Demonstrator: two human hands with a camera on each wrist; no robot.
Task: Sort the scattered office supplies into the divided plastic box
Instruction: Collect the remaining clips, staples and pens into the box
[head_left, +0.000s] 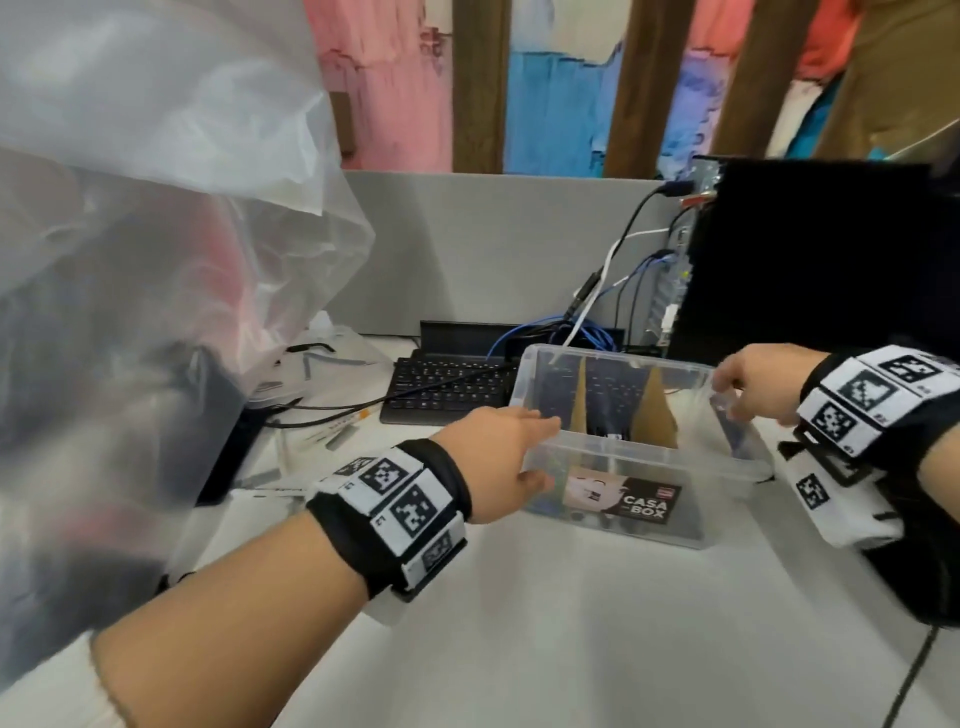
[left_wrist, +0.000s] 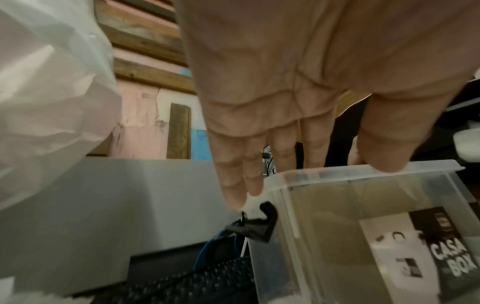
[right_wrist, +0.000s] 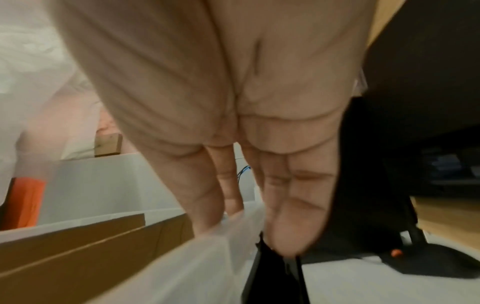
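Steadying clear box (head_left: 613, 470): our left hand (head_left: 498, 462) flat against near-left corner, right hand (head_left: 753, 384) pinching far-right rim. Risk: cardboard dividers (head_left: 655, 410) toppling if we jolt box.

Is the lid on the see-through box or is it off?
Off. The plastic box is open on top: its rim is bare and the cardboard dividers inside show.

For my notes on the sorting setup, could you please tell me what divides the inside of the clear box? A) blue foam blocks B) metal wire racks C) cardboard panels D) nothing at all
C: brown cardboard panels stand upright inside the clear plastic box, splitting it into compartments.
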